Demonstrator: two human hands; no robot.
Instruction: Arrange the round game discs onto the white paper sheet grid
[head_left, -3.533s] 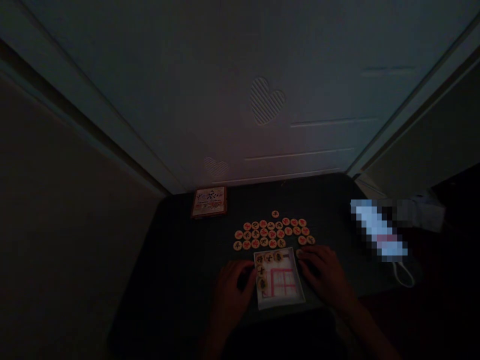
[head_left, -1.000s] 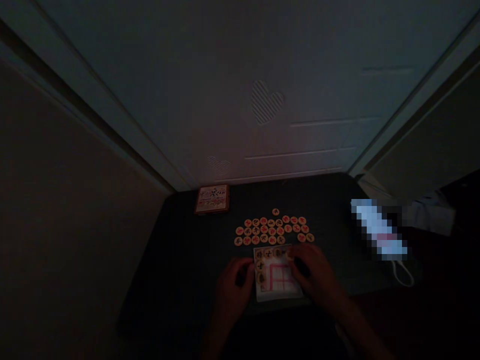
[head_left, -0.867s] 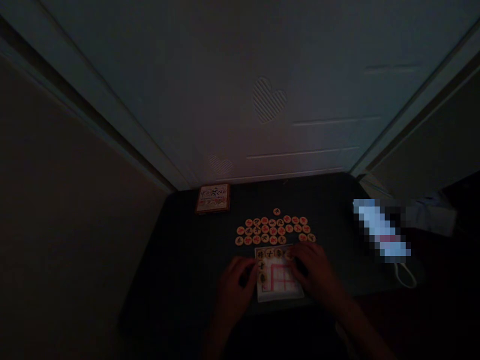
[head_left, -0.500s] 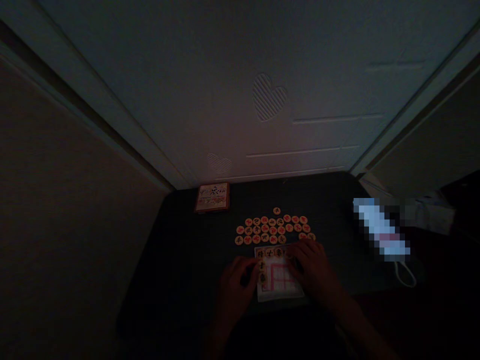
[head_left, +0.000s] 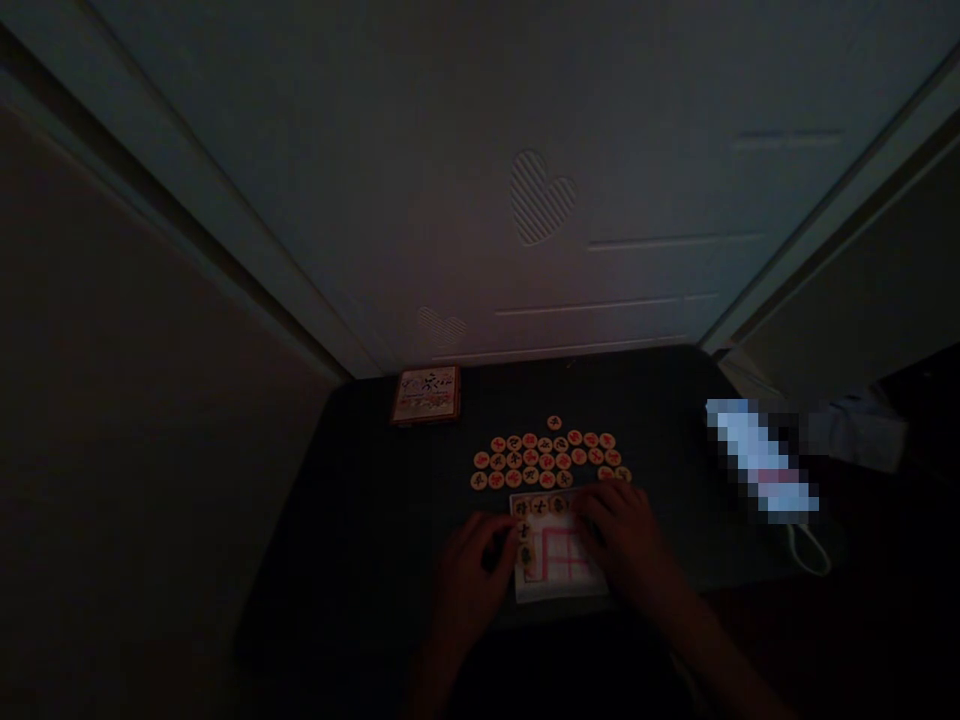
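Observation:
A shallow, light-rimmed box [head_left: 559, 594] with pink lines on its inside lies near the table's front edge. Round Chinese chess pieces [head_left: 540, 506] line its back and left sides. At the left rim is my left hand [head_left: 476, 560], thumb and fingers curled together, their tips against the edge pieces; what they grip is hidden. My right hand [head_left: 622, 525] covers the box's back right corner. Its fingers are closed over a Chinese chess piece [head_left: 571, 503] of the back row, of which only a sliver shows.
Behind the box, more Chinese chess pieces [head_left: 530, 458], red and black, lie face up in rough rows on the dark table [head_left: 360, 500]. A square printed box [head_left: 427, 394] sits at the back left. A blurred-out pale object [head_left: 761, 460] with a loop lies at the right.
Both hands stay almost where they were, at the left rim and the back right corner. The view has shifted very slightly.

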